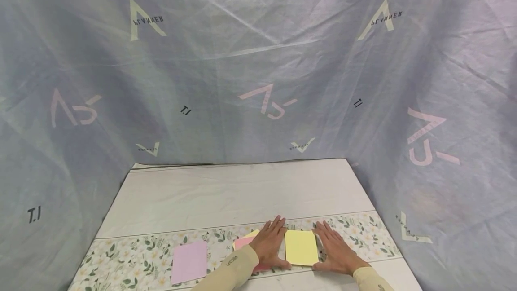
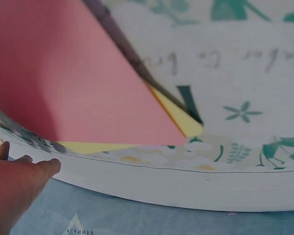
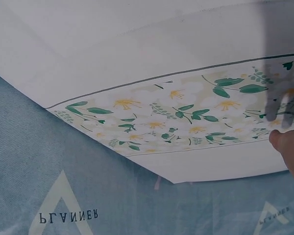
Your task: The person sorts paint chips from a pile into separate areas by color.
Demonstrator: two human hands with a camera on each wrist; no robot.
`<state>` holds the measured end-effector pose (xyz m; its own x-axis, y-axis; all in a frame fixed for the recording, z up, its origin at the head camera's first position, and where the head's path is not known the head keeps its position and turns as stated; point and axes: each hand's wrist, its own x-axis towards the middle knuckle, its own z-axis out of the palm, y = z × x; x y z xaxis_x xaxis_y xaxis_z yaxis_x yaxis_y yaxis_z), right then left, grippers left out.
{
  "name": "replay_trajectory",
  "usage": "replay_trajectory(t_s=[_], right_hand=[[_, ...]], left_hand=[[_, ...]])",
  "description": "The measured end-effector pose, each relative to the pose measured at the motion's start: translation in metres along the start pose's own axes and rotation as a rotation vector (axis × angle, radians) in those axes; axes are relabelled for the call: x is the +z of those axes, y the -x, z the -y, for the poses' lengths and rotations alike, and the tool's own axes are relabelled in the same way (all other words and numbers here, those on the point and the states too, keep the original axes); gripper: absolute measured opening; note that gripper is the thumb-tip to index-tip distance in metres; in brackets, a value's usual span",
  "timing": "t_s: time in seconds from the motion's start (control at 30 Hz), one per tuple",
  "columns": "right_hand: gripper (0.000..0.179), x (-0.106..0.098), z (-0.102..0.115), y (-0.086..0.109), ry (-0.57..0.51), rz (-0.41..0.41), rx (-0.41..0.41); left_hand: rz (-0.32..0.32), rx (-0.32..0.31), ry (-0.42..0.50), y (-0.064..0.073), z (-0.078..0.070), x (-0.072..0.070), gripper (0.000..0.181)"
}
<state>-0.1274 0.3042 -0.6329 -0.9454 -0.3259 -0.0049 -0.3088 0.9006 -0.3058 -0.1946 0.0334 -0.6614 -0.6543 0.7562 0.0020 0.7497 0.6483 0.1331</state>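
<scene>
A yellow square of paper (image 1: 301, 248) lies flat on the floral band between my two hands in the head view. My left hand (image 1: 271, 245), fingers extended and thumb spread, is at its left side, with the thumb tip near the lower left corner. At the right edge is my right hand (image 1: 336, 251), fingers stretched forward and thumb at the lower right corner. Pink paper (image 1: 241, 242), partly hidden under the left hand and wrist, overlaps more yellow paper (image 1: 253, 233). Up close, the left wrist view shows the pink sheet (image 2: 78, 73) over a yellow corner (image 2: 183, 120).
A lilac sheet (image 1: 189, 262) lies left of the pink paper. The white table cover (image 1: 242, 192) has a flowered band across it and some printed writing. Grey-blue printed fabric (image 1: 218, 80) hangs around the back and both sides.
</scene>
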Motion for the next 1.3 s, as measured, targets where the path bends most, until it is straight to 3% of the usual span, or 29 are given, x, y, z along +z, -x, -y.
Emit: replay_trajectory(t_s=[0.27,1.0,1.3], right_hand=[[0.104,0.0028,-0.0014,-0.0002,-0.009,0.024,0.015],[0.104,0.0034,-0.0054,-0.0017,0.023,0.027,0.004],[0.106,0.0013,-0.0068,-0.0045,0.005,0.058,0.049]], left_hand=[[0.022,0.006,0.002,-0.0009,-0.0009,-0.0010,0.116],[-0.009,0.009,-0.062,-0.0030,-0.0021,0.0023,0.116],[0.041,-0.009,-0.037,-0.0031,-0.0028,-0.0046,0.117]])
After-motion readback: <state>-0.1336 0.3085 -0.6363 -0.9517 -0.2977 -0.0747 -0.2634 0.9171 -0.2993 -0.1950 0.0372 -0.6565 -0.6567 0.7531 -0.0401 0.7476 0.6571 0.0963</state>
